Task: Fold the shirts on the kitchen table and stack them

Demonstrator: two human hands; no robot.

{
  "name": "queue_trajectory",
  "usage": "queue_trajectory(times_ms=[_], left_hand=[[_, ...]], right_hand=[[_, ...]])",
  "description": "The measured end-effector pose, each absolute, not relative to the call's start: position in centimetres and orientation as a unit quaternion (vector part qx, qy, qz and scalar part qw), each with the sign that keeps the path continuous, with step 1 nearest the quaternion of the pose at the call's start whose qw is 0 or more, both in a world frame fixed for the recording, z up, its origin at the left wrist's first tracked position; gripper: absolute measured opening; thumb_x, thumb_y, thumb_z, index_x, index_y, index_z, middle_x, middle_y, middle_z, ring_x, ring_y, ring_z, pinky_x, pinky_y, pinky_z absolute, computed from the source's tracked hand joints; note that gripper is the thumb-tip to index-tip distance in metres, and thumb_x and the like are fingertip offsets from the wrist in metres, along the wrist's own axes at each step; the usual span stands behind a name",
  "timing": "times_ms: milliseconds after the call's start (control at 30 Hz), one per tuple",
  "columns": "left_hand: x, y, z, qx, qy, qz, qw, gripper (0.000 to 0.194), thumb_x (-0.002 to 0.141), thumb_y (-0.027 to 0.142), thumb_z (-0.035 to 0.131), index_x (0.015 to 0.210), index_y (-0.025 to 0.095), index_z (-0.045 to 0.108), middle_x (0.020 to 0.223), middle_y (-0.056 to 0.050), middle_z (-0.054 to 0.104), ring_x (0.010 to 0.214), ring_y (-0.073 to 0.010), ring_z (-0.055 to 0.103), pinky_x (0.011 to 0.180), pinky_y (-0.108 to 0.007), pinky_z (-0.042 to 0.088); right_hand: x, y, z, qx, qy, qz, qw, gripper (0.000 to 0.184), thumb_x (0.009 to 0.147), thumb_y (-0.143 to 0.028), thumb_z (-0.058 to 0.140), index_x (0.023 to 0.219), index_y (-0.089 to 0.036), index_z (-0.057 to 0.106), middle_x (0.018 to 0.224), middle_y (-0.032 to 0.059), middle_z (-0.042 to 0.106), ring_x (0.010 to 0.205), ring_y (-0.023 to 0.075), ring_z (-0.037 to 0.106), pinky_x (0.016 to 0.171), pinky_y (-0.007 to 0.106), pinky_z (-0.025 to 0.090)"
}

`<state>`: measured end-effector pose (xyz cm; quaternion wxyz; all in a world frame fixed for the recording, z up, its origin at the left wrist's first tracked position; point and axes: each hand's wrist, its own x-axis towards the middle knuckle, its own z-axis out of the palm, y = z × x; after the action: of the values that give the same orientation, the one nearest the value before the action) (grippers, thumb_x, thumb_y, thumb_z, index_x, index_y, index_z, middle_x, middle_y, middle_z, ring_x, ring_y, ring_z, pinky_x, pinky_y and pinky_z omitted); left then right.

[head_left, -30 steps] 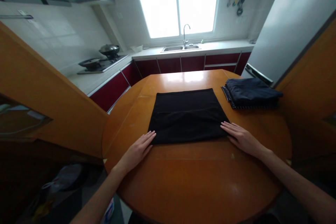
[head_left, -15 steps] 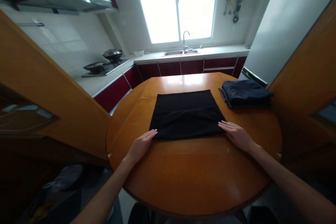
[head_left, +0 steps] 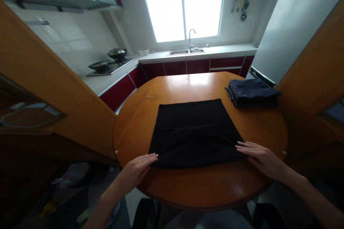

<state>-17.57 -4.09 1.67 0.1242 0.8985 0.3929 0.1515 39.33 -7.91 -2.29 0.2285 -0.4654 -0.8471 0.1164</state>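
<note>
Black cloth: one, flat on table, toward near edge. Left hand, right hand: at its near corners; pinching or pressing, cannot tell. Folded clothes: one pile, far right, apart from cloth. Beyond: sink; stove, pans.

I am facing a plain black cloth, which is lying flat on the table at my 12 o'clock. A faint line, fold or seam, is crossing its middle from 9 to 3 o'clock; shallow ripples are showing toward 6, where its edge is bowing slightly.
</note>
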Motion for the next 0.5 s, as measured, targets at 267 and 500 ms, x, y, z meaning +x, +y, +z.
queue_trajectory(times_ms=[267, 500], left_hand=[[-16.7, -1.9, 8.0, 0.797, 0.493, 0.253, 0.239, 0.025, 0.093, 0.04, 0.061, 0.105, 0.023, 0.075, 0.103, -0.005, 0.078, 0.094, -0.0219, 0.074, 0.084, -0.028, 0.06], [-14.3, 7.9, 9.4, 0.7, 0.522, 0.416, 0.254, 0.041, 0.085, 0.052, 0.068, 0.11, 0.019, 0.071, 0.109, -0.007, 0.074, 0.1, -0.0248, 0.069, 0.088, -0.033, 0.056]], right_hand=[[38.2, -5.1, 6.5, -0.506, -0.766, 0.257, 0.302, 0.024, 0.093, -0.038, 0.061, 0.096, -0.021, 0.077, 0.097, 0.008, 0.078, 0.09, 0.0246, 0.073, 0.08, 0.033, 0.058], [37.2, 5.0, 9.4, -0.555, -0.688, 0.226, 0.408, 0.03, 0.082, -0.046, 0.069, 0.094, -0.019, 0.076, 0.089, 0.0051, 0.076, 0.083, 0.0243, 0.069, 0.074, 0.033, 0.053]])
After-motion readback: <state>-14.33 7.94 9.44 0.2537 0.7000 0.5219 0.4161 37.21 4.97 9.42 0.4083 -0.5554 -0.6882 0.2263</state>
